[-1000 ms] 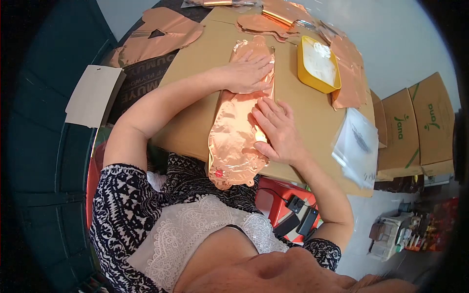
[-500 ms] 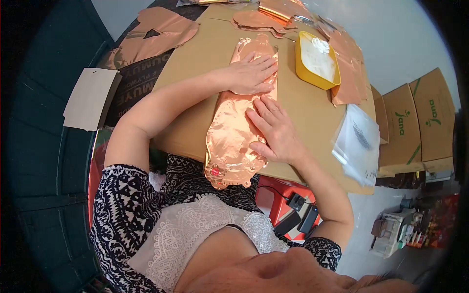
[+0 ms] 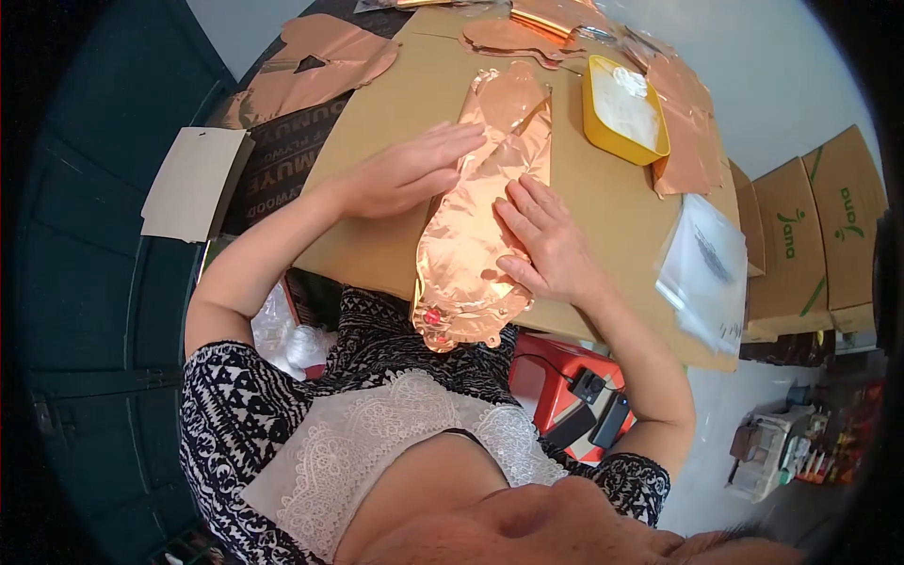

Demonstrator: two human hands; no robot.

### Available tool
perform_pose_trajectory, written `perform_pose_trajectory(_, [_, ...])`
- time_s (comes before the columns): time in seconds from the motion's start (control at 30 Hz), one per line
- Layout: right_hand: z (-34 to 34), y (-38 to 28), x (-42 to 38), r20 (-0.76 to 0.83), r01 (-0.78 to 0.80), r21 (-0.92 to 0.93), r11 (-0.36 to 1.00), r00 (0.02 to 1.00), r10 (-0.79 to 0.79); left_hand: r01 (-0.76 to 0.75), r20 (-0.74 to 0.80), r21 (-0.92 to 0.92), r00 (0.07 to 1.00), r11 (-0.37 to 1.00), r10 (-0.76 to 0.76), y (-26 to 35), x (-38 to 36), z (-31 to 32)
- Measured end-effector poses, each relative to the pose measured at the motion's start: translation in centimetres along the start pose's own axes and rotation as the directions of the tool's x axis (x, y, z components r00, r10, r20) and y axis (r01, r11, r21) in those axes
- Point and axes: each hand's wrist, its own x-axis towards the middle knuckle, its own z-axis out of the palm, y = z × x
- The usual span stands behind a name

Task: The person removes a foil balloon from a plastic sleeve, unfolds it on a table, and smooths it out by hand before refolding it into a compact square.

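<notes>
A long rose-gold foil balloon (image 3: 476,212), deflated, lies flat on a cardboard sheet (image 3: 395,104); its near end with a red spot hangs over the front edge. My right hand (image 3: 551,245) presses flat on the balloon's right side, fingers spread. My left hand (image 3: 410,169) is open, fingers together, at the balloon's left edge with the fingertips over the foil.
A yellow tray (image 3: 626,113) with white material sits to the right of the balloon. More rose-gold foil pieces (image 3: 311,61) lie at the back and right. A clear plastic bag (image 3: 706,273) rests at the right edge. Cardboard boxes (image 3: 815,235) stand on the right.
My left hand has slid off the middle of the balloon to its left edge. My right hand has stayed pressed on the foil. The view shifted slightly.
</notes>
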Motion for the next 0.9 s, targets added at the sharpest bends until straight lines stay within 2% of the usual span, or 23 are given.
perform_pose_trajectory(0.07, [0.0,0.3,0.1,0.01,-0.001,-0.001,1.0,1.0,0.001,-0.011,0.002,-0.034,1.0,0.999,0.011,0.3,-1.5,-0.1])
perform_pose_trajectory(0.27, [0.2,1.1,0.0,-0.013,0.009,-0.007,1.0,1.0,-0.009,0.057,0.145,-0.068,0.988,0.996,-0.047,0.1,-3.2,0.6])
perform_pose_trajectory(0.37, [0.1,1.5,-0.2,-0.003,-0.004,-0.001,1.0,1.0,0.004,0.024,0.187,0.078,0.982,0.997,-0.039,0.2,-3.0,0.8])
perform_pose_trajectory(0.47, [-0.1,1.8,-0.3,0.009,-0.007,-0.006,1.0,1.0,0.007,0.017,0.212,0.1,0.976,0.995,-0.038,0.3,-2.9,1.0])
perform_pose_trajectory(0.57, [-0.3,2.2,-0.5,0.025,-0.015,-0.004,1.0,1.0,0.015,-0.057,0.18,0.039,0.982,0.998,0.049,-0.2,-2.8,1.5])
perform_pose_trajectory(0.77, [-1.1,2.3,-0.4,0.039,-0.023,0.047,0.999,0.999,0.021,-0.207,0.218,0.171,0.961,0.963,0.168,0.0,-2.8,1.4])
perform_pose_trajectory(0.83, [-1.1,2.7,-0.4,0.028,-0.045,0.093,0.995,0.999,0.043,-0.208,0.204,0.173,0.964,0.963,0.172,-0.1,-2.8,1.6])
perform_pose_trajectory(0.9, [-0.7,3.8,-0.4,-0.006,-0.094,0.057,0.994,0.996,0.094,-0.211,0.199,0.178,0.964,0.961,0.174,-0.1,-2.8,1.8])
